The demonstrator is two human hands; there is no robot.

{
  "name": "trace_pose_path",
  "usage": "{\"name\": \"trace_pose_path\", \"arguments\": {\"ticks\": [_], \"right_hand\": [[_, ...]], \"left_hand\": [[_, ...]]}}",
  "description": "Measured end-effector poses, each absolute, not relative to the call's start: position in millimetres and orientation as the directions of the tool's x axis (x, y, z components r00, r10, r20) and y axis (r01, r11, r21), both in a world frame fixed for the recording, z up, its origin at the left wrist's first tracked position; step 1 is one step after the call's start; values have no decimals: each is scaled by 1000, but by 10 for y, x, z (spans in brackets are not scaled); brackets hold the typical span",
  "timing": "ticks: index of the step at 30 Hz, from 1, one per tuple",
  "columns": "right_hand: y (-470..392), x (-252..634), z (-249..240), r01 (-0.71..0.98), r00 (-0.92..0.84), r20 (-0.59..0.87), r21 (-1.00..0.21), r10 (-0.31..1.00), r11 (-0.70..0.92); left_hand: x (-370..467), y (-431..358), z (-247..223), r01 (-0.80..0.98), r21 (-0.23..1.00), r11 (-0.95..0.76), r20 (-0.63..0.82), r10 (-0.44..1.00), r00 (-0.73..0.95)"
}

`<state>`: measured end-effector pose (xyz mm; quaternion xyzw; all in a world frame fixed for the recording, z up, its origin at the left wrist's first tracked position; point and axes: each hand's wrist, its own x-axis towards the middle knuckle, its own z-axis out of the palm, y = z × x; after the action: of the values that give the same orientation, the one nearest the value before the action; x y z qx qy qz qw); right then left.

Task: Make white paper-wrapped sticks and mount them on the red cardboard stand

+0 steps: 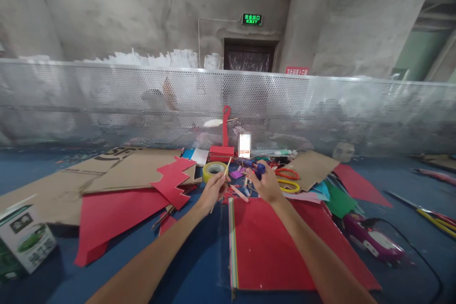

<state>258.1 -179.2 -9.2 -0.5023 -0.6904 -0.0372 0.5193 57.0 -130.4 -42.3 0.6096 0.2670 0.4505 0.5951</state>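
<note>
Blue tabletop (199, 266) is being part-hidden by cardboard (131, 166) | pale stick (228, 167), middle obscured, is being gripped by left hand (213, 191) beside tape roll (205, 171) | blue tool (253, 166), tip indistinct, is being gripped by right hand (266, 187) near scissors (290, 190) | carton (39, 242) is being cut off at left

Two bare, slim forearms (169, 247) taper to narrower wrists (201, 207) and equally bare hands (266, 186).

Rough grey wall (117, 4) — patched white, green exit sign (252, 19), dark doorway (248, 58), perforated metal screen (199, 90)
</note>
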Motion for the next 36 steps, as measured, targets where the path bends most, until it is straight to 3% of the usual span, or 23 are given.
{"name": "trace_pose_path", "arguments": {"ticks": [10,18,31,36], "right_hand": [[-1800,2576,-90,777,34,755,-432,655,458],[-1811,2558,-101,807,-92,791,-297,605,510],[-1807,2587,-77,799,95,773,-435,627,415],[-1805,2578,-81,772,20,758,-425,652,472]], "left_hand": [[571,-1340,-378,-216,968,-128,214,870,443],[561,-1319,-397,-217,968,-129,211,884,416],[533,-1275,-428,-224,969,-103,199,863,464],[534,-1258,-457,-227,970,-90,186,876,445]]}}
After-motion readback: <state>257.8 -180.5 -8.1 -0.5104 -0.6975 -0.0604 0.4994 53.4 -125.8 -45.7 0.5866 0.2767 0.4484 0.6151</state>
